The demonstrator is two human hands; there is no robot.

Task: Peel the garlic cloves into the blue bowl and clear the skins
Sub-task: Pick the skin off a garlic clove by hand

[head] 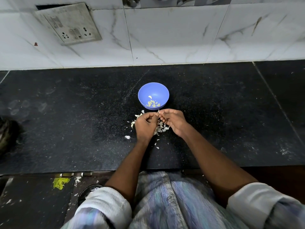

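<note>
A blue bowl (pixel 153 90) stands on the black counter and holds several peeled garlic cloves (pixel 152 103). Just in front of it my left hand (pixel 145 124) and my right hand (pixel 173 121) meet fingertip to fingertip, both curled, pinching a small garlic clove (pixel 158 111) between them; most of the clove is hidden by the fingers. Under and around the hands lies a heap of white garlic skins (pixel 162 128). A loose piece of skin (pixel 127 137) lies to the left of my left wrist.
The black stone counter (pixel 66 121) runs left and right, with its front edge near my waist. A white tiled wall with a switchboard (pixel 69 23) rises behind. A dark object (pixel 6 134) sits at the far left edge. Skins and a yellow smear (pixel 60 183) lie on the floor.
</note>
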